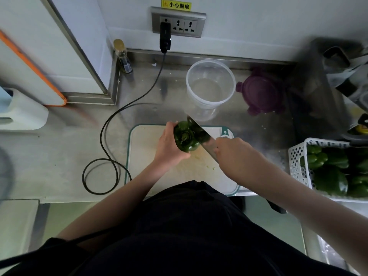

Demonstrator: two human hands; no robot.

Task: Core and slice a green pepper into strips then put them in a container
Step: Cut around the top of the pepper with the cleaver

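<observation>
Left hand [169, 146] fingers grip green pepper [185, 139]; right hand [232, 149] fingers hold knife [201, 134] against it.

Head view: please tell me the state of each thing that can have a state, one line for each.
green pepper: whole, held on the cutting board.
knife: blade on the pepper.
left hand: grips the pepper.
right hand: grips the knife.
clear container: open, empty.
purple lid: off, lying beside the container.
white basket: holds more peppers.
wall socket: one plug in.
</observation>
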